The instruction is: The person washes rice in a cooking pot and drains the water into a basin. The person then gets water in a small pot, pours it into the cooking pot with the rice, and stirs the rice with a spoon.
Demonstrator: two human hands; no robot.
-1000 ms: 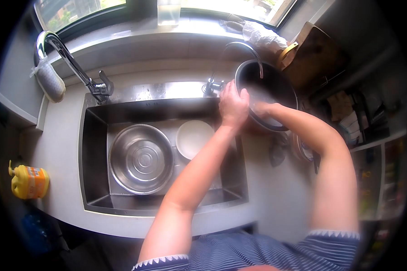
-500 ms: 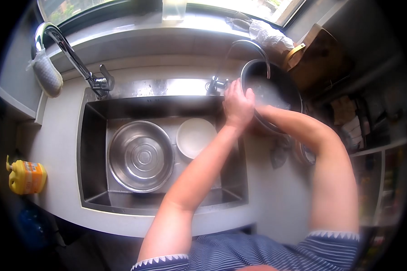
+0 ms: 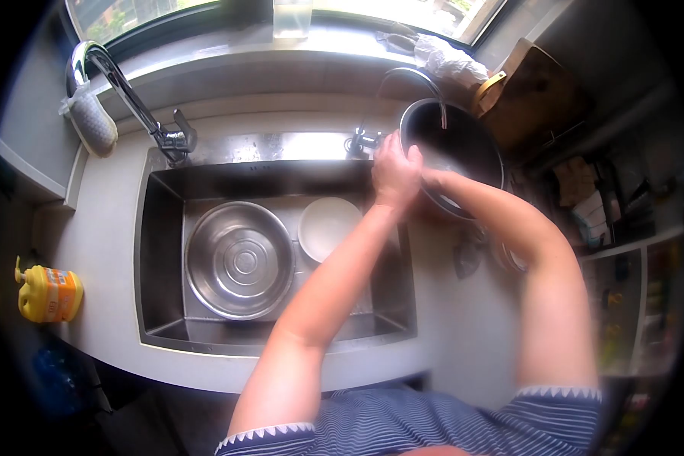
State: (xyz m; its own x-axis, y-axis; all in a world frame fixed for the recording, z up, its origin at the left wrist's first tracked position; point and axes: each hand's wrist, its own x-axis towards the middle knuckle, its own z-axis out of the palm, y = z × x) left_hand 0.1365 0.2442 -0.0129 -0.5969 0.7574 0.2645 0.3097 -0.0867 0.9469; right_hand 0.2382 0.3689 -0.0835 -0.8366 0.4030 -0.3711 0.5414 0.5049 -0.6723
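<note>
A deep dark-walled pot [image 3: 471, 148] with a metal rim stands right of the sink, its mouth turned partly toward me. My left hand [image 3: 397, 173] is closed on the pot's left rim, thumb toward the inside. My right hand [image 3: 432, 179] is at the near left part of the pot's mouth, close beside the left hand. Its fingers are hidden, so their hold cannot be made out. A thin curved spout [image 3: 425, 74] arches over the pot, its tip above the opening. Something whitish inside the pot is blurred.
In the steel sink [image 3: 159, 251] lie a metal basin [image 3: 239, 262] and a white bowl [image 3: 328, 228]. A large faucet [image 3: 125, 95] stands at the left. A yellow pump bottle [image 3: 49, 295] sits on the left counter. A wooden board [image 3: 536, 95] leans behind the pot.
The view has shifted slightly. My right hand has moved a little toward the pot's left rim, and less of the whitish area inside shows. My left hand keeps its hold on the rim.
</note>
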